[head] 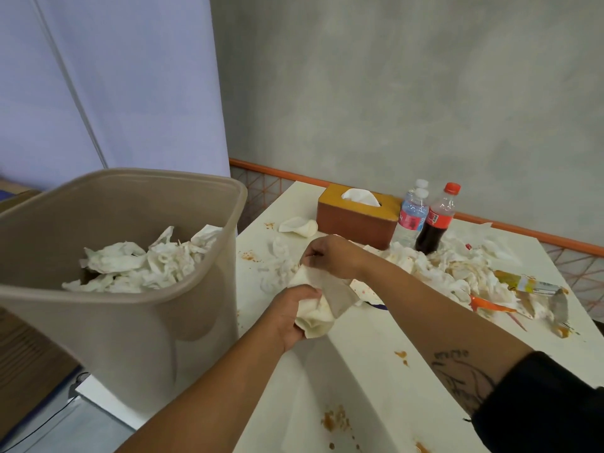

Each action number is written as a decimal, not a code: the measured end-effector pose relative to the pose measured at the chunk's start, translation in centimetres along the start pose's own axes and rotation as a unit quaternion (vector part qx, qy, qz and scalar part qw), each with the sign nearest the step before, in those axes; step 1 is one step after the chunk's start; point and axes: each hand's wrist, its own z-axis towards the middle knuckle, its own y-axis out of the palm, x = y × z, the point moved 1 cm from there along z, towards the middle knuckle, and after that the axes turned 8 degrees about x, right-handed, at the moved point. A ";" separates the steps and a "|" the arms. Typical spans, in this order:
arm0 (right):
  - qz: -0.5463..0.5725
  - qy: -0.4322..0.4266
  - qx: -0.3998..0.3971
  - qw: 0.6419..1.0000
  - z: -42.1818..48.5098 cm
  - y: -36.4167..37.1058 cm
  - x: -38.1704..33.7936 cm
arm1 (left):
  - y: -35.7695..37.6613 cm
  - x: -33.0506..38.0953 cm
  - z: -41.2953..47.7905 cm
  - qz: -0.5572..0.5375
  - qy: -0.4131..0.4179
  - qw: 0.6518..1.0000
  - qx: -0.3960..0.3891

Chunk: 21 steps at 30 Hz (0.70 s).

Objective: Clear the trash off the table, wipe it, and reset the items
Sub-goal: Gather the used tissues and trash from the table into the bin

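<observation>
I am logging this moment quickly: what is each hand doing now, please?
Left hand: closed around the crumpled napkin wad.
Right hand: pinching the top of the same wad.

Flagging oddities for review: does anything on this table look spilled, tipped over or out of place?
Yes. Orange-brown sauce stains spatter the white table. At right, a yellow-labelled bottle lies on its side among crumpled, stained tissues, while the cola bottle stands upright. The left hand and right hand grip a paper wad.

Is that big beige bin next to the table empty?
No: the bin holds a heap of crumpled tissues, and the left hand and right hand grip one more paper wad beside it.
</observation>
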 end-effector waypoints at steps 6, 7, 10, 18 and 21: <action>-0.011 0.058 0.071 0.996 3.1 1.1 2.4 | -0.7 0.1 0.9 -0.034 0.021 0.993 0.114; -0.033 0.068 0.085 0.994 3.6 1.2 3.0 | -0.7 0.2 1.1 -0.046 0.028 0.990 0.133; -0.114 0.062 0.090 0.987 5.6 1.5 4.6 | -0.8 0.3 2.3 -0.076 0.051 0.977 0.195; -0.351 -0.037 0.024 0.935 11.2 3.6 5.7 | -0.4 -0.1 4.1 -0.106 0.093 0.957 0.255; -0.390 -0.043 -0.018 0.920 13.1 4.8 6.3 | -0.5 -0.3 4.6 -0.102 0.085 0.955 0.264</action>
